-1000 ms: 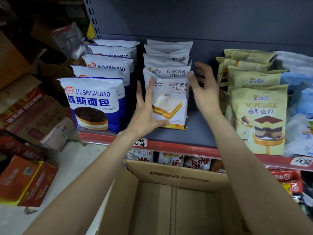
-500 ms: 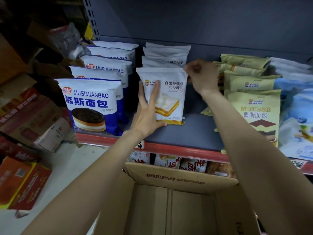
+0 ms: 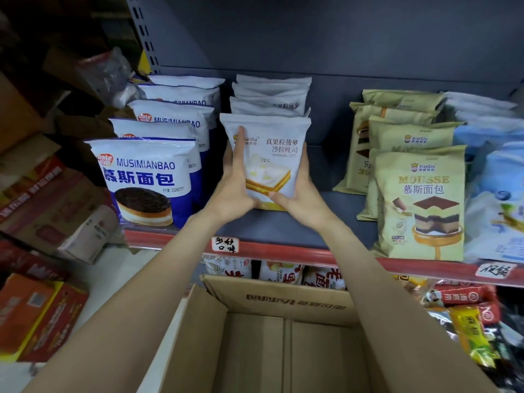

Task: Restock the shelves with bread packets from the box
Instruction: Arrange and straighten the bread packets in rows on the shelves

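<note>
A white bread packet (image 3: 272, 154) with a sandwich picture stands upright at the front of a row of like packets (image 3: 269, 92) on the grey shelf (image 3: 320, 211). My left hand (image 3: 234, 182) holds its left edge, one finger lying up the front. My right hand (image 3: 302, 191) grips its right lower edge, thumb across the bottom front. Below my arms sits the open cardboard box (image 3: 272, 296); the part of its inside that shows holds no packets.
Blue Musimianbao packets (image 3: 141, 177) fill the row to the left, and beige mousse packets (image 3: 419, 199) and pale blue packets (image 3: 496, 194) the right. The shelf's red front rail (image 3: 283, 252) carries price tags. Cartons (image 3: 34, 316) lie on the floor left; snacks (image 3: 467, 321) crowd the lower shelf.
My right hand dropped from the packet's top right corner to its lower right edge. My left hand shifted from the front face to the left edge. The packet now stands straighter against the row.
</note>
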Demonstrator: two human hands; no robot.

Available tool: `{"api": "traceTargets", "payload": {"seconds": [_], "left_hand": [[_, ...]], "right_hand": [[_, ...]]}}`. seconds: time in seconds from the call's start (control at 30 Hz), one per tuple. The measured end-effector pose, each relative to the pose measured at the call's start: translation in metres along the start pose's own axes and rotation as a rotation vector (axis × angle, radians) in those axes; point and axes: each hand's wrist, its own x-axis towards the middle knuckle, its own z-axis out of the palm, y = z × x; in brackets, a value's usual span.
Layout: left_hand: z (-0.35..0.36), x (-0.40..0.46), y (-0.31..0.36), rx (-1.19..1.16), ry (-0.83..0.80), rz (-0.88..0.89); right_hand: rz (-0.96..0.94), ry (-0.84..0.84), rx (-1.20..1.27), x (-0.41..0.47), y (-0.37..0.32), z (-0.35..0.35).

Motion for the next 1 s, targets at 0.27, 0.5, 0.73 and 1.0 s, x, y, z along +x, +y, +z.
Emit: {"api": "traceTargets", "payload": {"seconds": [0.27, 0.5, 0.73, 1.0], "left_hand": [[-0.004, 0.007, -0.002, 0.021, -0.058, -0.027], [-0.009, 0.007, 0.000, 0.120, -0.069, -0.035], [-0.009, 0.011, 0.003, 0.148, -0.070, -0.051], [-0.017, -0.018, 0.041, 0.265, -0.086, -0.224]], "right_hand": [[0.029, -0.030, -0.028, 0.015, -0.007, -0.013], [-0.115, 0.059, -0.277, -0.005, -0.027, -0.013], [-0.097, -0.037, -0.496, 0.011, -0.023, -0.018], [-0.026, 0.083, -0.465, -0.044, -0.052, -0.018]]}}
